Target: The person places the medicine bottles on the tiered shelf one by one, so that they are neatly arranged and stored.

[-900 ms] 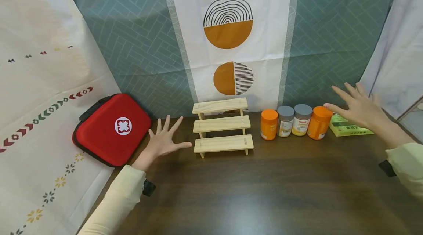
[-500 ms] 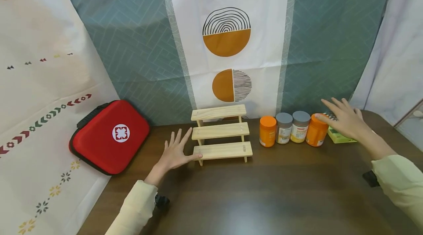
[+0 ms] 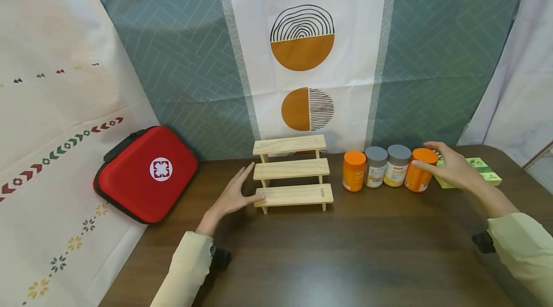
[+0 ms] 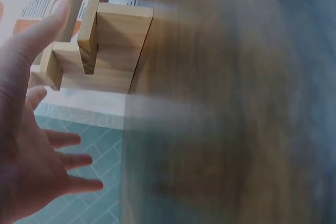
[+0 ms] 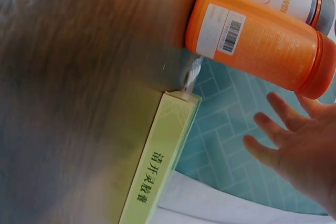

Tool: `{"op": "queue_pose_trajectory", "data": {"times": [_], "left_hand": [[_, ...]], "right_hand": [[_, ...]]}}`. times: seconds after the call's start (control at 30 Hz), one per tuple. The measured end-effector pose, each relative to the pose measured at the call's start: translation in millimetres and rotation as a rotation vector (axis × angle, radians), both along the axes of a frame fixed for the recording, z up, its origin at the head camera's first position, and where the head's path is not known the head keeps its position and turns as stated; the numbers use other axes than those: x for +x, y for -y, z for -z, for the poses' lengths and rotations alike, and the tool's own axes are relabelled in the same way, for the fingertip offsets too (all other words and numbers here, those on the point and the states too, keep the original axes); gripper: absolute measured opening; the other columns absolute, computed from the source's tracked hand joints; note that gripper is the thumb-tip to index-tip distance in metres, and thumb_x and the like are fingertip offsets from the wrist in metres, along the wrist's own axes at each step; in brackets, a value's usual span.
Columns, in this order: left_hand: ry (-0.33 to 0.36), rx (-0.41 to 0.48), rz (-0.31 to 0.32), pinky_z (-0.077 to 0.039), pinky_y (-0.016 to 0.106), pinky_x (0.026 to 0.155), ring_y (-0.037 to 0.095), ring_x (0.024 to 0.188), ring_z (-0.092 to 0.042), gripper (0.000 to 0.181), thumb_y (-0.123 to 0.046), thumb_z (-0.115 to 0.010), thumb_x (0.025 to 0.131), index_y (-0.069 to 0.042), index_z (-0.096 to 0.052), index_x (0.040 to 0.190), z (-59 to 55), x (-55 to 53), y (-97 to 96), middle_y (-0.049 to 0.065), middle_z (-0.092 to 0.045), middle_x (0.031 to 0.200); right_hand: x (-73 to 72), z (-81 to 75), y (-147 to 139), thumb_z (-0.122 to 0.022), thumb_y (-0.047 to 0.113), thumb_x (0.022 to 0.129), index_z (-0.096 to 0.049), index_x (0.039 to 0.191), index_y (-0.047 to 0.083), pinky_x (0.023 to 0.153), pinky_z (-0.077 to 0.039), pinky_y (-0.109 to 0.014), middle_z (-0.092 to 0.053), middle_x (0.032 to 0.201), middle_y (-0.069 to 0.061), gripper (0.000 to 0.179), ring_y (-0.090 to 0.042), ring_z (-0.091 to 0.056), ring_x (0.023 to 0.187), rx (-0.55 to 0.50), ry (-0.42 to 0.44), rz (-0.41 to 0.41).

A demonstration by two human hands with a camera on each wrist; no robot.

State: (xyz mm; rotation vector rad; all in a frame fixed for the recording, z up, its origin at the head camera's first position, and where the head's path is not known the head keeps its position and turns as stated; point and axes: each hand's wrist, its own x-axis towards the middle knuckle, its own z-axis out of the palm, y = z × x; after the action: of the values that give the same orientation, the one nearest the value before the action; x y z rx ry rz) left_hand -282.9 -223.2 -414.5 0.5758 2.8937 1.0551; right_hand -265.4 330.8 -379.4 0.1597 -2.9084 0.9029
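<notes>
My left hand [image 3: 232, 198], fingers extended, is at the left end of a three-tier wooden step rack [image 3: 294, 195]. Its thumb overlaps the lowest step in the head view; the left wrist view shows the thumb beside the rack's steps [image 4: 89, 22], the other fingers spread. On the right, my right hand [image 3: 453, 169] reaches around the cap of the rightmost orange bottle [image 3: 416, 177], thumb at the front and forefinger behind. In the right wrist view the fingers are spread close to the cap of this upright bottle [image 5: 257, 38].
Left of the bottle stand two grey-capped jars [image 3: 395, 169] and another orange bottle [image 3: 353, 175]. A green-yellow box [image 3: 487, 172] lies behind the right hand. A red zip case [image 3: 147, 177] with a white emblem sits at the left. A patterned cloth [image 3: 207, 72] hangs behind the table.
My left hand has moved right, up to the rack's left end. My right hand has come down and left to the rightmost orange bottle's cap, its fingers less spread.
</notes>
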Motion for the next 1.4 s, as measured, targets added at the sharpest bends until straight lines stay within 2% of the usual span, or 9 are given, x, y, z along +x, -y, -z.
{"op": "queue_pose_trajectory", "data": {"times": [0.2,0.4,0.53,0.67,0.8,0.97,1.13,1.27,1.4], "left_hand": [[-0.007,0.086,0.100,-0.020,0.060,0.118,0.030,0.152,-0.016,0.103,-0.034,-0.082,0.078,-0.025,-0.017,0.158,-0.7,-6.4,-7.4,0.002,-0.018,0.165],[0.023,0.139,0.092,-0.021,0.061,0.117,0.033,0.152,-0.016,0.105,-0.029,-0.084,0.076,-0.024,-0.019,0.157,0.7,-10.2,-12.5,0.007,-0.017,0.165],[0.066,0.227,0.077,-0.020,0.065,0.115,0.036,0.152,-0.013,0.102,-0.021,-0.084,0.076,-0.022,-0.022,0.157,5.6,-12.3,-12.2,0.009,-0.014,0.165],[0.106,0.371,0.091,-0.029,0.063,0.112,0.039,0.146,-0.028,0.096,-0.010,-0.082,0.078,-0.018,-0.026,0.155,14.4,-19.3,-13.3,0.011,-0.025,0.161],[0.113,0.467,0.091,-0.039,0.052,0.106,0.034,0.135,-0.041,0.093,-0.004,-0.081,0.076,-0.015,-0.028,0.152,22.3,-25.0,-15.3,0.011,-0.032,0.154],[0.100,0.504,0.108,-0.033,0.054,0.110,0.033,0.141,-0.033,0.095,-0.003,-0.081,0.076,-0.015,-0.027,0.152,27.2,-25.3,-17.4,0.011,-0.027,0.157],[0.117,0.529,0.117,-0.024,0.060,0.115,0.031,0.152,-0.008,0.093,-0.003,-0.079,0.079,-0.017,-0.025,0.154,30.2,-26.1,-21.6,0.005,-0.013,0.163],[0.161,0.563,0.121,-0.025,0.062,0.114,0.032,0.152,-0.006,0.093,-0.002,-0.077,0.081,-0.017,-0.022,0.155,28.2,-25.1,-24.8,0.005,-0.008,0.164],[0.185,0.587,0.116,-0.026,0.062,0.114,0.034,0.152,-0.010,0.094,-0.001,-0.076,0.080,-0.017,-0.021,0.155,18.0,-17.5,-26.5,0.009,-0.007,0.164]], "right_hand": [[2.1,1.6,2,-0.060,0.046,0.093,-0.028,0.142,-0.009,0.097,-0.031,-0.071,-0.034,0.140,-0.038,0.081,-0.055,-0.035,0.123,-0.045,-0.023,0.009],[3.4,0.9,5,-0.064,0.042,0.091,-0.031,0.139,-0.010,0.094,-0.035,-0.068,-0.040,0.134,-0.036,0.078,-0.052,-0.042,0.117,-0.069,-0.035,0.007],[2.8,2.3,6,-0.065,0.039,0.092,-0.031,0.138,-0.011,0.092,-0.037,-0.068,-0.041,0.132,-0.036,0.076,-0.053,-0.043,0.115,-0.086,-0.032,-0.019],[3.6,3.2,7,-0.064,0.038,0.092,-0.030,0.139,-0.011,0.093,-0.036,-0.069,-0.040,0.133,-0.036,0.076,-0.053,-0.042,0.116,-0.117,-0.007,-0.016],[4.5,2.7,9,-0.063,0.040,0.093,-0.028,0.140,-0.011,0.097,-0.035,-0.070,-0.039,0.135,-0.037,0.077,-0.053,-0.042,0.118,-0.138,0.028,-0.012],[5.1,3.4,8,-0.064,0.038,0.093,-0.031,0.138,-0.011,0.094,-0.038,-0.066,-0.042,0.133,-0.037,0.075,-0.051,-0.045,0.115,-0.145,0.013,-0.009],[6.8,4.2,3,-0.066,0.036,0.092,-0.034,0.137,-0.011,0.091,-0.040,-0.064,-0.045,0.130,-0.037,0.073,-0.051,-0.047,0.112,-0.133,-0.005,0.003],[6.2,1.3,-2,-0.066,0.036,0.092,-0.033,0.136,-0.012,0.091,-0.039,-0.065,-0.044,0.131,-0.039,0.073,-0.051,-0.046,0.114,-0.131,-0.010,-0.001],[5.5,-1.5,-4,-0.068,0.035,0.091,-0.036,0.135,-0.011,0.079,-0.050,-0.040,-0.049,0.128,-0.037,0.071,-0.014,-0.058,0.093,-0.133,-0.035,0.004]]}}
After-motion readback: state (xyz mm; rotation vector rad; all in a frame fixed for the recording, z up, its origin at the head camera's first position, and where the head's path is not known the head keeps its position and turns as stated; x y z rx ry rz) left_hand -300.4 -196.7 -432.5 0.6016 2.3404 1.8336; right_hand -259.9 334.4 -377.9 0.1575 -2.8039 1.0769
